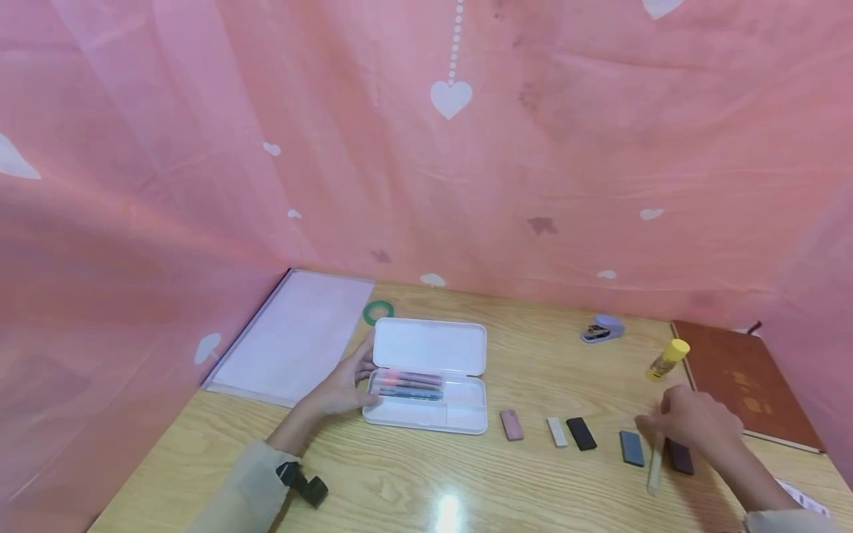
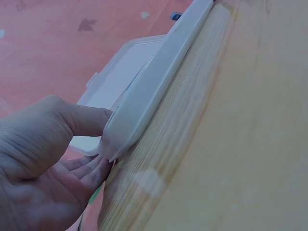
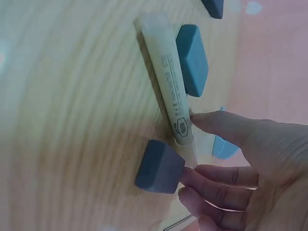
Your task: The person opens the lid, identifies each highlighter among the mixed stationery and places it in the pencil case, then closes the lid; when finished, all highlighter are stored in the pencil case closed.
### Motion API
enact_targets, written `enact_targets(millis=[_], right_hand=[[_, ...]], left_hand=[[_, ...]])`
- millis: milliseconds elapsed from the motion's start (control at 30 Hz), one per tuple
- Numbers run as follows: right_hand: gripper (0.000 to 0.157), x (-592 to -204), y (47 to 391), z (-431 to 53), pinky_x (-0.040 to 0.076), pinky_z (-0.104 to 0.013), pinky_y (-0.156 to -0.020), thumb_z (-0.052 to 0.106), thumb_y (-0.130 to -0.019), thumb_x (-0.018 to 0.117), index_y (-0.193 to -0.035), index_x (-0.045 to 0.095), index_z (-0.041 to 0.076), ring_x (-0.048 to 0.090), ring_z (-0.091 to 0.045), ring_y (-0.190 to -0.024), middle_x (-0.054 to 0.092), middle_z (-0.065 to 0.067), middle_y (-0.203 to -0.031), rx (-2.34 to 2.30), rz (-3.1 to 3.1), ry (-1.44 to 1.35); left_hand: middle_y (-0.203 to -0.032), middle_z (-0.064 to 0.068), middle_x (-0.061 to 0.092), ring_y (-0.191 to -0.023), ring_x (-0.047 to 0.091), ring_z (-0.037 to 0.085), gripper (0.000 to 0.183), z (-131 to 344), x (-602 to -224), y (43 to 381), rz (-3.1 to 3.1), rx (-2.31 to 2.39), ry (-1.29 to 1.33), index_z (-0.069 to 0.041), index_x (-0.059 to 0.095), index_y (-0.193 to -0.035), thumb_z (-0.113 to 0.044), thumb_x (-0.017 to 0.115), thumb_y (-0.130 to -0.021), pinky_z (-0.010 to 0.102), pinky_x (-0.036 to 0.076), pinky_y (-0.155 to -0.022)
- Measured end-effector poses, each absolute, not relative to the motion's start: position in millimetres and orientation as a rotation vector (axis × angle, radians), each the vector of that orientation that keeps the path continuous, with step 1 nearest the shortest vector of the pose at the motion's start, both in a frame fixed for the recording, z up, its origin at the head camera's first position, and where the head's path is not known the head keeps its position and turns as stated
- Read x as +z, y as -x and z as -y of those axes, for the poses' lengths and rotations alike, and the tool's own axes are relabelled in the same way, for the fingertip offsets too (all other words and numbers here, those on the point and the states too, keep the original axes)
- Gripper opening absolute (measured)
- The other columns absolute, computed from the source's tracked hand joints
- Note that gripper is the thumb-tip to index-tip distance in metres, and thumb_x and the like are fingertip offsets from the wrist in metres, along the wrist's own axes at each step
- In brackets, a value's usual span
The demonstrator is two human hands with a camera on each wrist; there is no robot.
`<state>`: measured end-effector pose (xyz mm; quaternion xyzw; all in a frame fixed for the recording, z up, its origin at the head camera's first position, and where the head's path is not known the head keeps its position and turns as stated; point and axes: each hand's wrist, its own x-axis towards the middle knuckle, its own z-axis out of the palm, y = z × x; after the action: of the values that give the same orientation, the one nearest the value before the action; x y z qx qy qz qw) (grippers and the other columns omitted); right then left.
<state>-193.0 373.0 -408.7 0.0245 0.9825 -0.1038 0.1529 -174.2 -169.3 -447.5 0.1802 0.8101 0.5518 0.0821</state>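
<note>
A white pencil case (image 1: 429, 346) lies with its lid raised, holding several pens (image 1: 409, 385) in its left compartment. My left hand (image 1: 346, 381) grips the case's left end; in the left wrist view the thumb presses the near wall and the fingers are behind. My right hand (image 1: 693, 422) is over a cream marker (image 1: 655, 466) on the table. The right wrist view shows thumb and fingers pinching the marker's end (image 3: 185, 139). A dark eraser (image 3: 159, 168) touches or nearly touches those fingers, and a blue eraser (image 3: 192, 60) lies along the marker's other side.
Pink (image 1: 512, 425), white (image 1: 557, 432) and black (image 1: 582, 434) erasers lie between the hands. Farther back are a purple stapler (image 1: 603, 329), yellow glue stick (image 1: 668, 360) and brown notebook (image 1: 746, 377). Green tape (image 1: 369, 314) and a pale folder (image 1: 293, 333) lie at left.
</note>
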Motion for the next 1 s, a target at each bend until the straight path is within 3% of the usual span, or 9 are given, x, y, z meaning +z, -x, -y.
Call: enact_targets(millis=[133, 333, 600, 1000], right_hand=[[0.054, -411.6, 189.1, -373.3, 0.034, -0.032, -0.046, 0.06, -0.068, 0.071, -0.083, 0.063, 0.009, 0.049, -0.019, -0.061, 0.056, 0.0, -0.068, -0.332, -2.822, -0.021], [0.051, -418.6, 187.3, -370.9, 0.037, -0.031, -0.048, 0.052, -0.067, 0.075, -0.086, 0.063, 0.005, 0.051, -0.02, -0.064, 0.059, -0.001, -0.071, -0.4, -2.872, -0.032], [0.032, -417.3, 190.2, -358.6, 0.045, -0.031, -0.052, 0.029, -0.078, 0.07, -0.09, 0.071, -0.001, 0.059, -0.016, -0.066, 0.069, -0.007, -0.078, -0.55, -2.956, 0.042], [0.025, -381.0, 210.7, -287.9, 0.05, -0.029, -0.053, 0.013, -0.085, 0.063, -0.102, 0.067, -0.005, 0.063, -0.018, -0.07, 0.068, -0.009, -0.083, -0.693, -3.015, 0.484]], left_hand=[[-0.137, 0.018, 0.042, -0.119, 0.049, 0.031, 0.116, 172.0, -459.4, 178.5, -2.454, 1.627, -0.477, -0.018, -0.005, -0.152, 0.006, 0.075, -0.071, 0.049, 0.033, -0.11], [-0.135, 0.008, 0.045, -0.117, 0.051, 0.023, 0.119, 177.6, -476.4, 184.6, -2.479, 1.633, -0.457, -0.028, -0.003, -0.152, 0.002, 0.078, -0.07, 0.045, 0.035, -0.11], [-0.134, 0.002, 0.046, -0.114, 0.052, 0.017, 0.12, 177.2, -477.2, 184.9, -2.484, 1.63, -0.461, -0.036, -0.003, -0.151, 0.001, 0.078, -0.07, 0.042, 0.037, -0.109], [-0.138, 0.007, 0.041, -0.114, 0.052, 0.022, 0.122, 174.0, -477.3, 186.6, -2.469, 1.643, -0.482, -0.029, -0.005, -0.152, 0.007, 0.076, -0.068, 0.041, 0.038, -0.108]])
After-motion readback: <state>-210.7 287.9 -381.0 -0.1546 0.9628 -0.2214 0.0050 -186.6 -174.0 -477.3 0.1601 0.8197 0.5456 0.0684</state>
